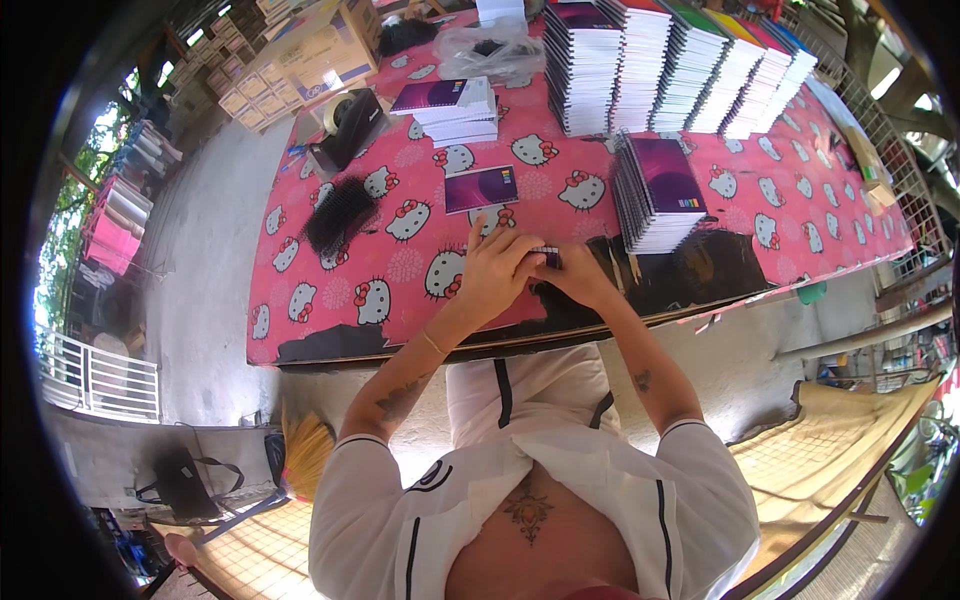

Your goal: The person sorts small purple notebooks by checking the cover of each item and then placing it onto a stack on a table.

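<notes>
Near the front edge of the table, both my hands meet around a small dark purple notebook (545, 257), mostly hidden by my fingers. My left hand (495, 268) closes on its left side with thumb and fingers, the index finger pointing away from me. My right hand (580, 276) grips the other side with bent fingers. Just beyond my left hand lies a purple cover sheet or thin notebook (481, 189), flat on the table. To the right stands a stack of spiral-bound purple notebooks (660, 195). Left of my hands is a pile of black binding coils (340, 215).
The pink patterned tablecloth (400, 222) has torn dark patches along the front. Tall stacks of spiral notebooks (640, 75) line the back right. Loose white page blocks (460, 118), a tape dispenser (347, 130), a clear plastic bag (490, 52) and a cardboard box (325, 50) stand behind.
</notes>
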`<state>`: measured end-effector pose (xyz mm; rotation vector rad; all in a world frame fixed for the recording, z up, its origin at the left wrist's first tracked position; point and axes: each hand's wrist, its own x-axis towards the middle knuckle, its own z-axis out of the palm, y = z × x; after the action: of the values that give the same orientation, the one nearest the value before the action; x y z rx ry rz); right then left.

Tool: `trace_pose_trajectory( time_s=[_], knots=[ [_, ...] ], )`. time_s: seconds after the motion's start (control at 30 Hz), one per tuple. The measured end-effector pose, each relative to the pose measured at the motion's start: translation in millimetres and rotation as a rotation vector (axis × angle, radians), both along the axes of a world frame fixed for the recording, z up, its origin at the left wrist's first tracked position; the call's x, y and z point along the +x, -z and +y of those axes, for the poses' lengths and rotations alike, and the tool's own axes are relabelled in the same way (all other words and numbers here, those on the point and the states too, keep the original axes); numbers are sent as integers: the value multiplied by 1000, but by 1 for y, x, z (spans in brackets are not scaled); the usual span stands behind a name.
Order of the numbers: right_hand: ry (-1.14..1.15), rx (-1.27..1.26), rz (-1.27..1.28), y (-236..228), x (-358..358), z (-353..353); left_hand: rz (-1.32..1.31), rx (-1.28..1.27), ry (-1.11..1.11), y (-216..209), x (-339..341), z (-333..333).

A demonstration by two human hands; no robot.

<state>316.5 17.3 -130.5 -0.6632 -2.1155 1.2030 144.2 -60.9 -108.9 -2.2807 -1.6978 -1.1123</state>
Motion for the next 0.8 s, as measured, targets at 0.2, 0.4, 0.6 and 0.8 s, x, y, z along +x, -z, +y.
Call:
trace_pose_trajectory(
  time_s=[0.2,0.4,0.6,0.8],
  knots=[
    [-25,-216,106,-13,35,13,-1,8,10,-7,5,-1],
    [-98,-254,9,-15,35,33,-23,50,44,-7,8,-2],
    [-22,-14,75,-17,28,29,57,-2,-24,-14,11,-5],
    [332,185,160,-40,17,-8,-5,-39,-65,-30,10,-5]
  ],
)
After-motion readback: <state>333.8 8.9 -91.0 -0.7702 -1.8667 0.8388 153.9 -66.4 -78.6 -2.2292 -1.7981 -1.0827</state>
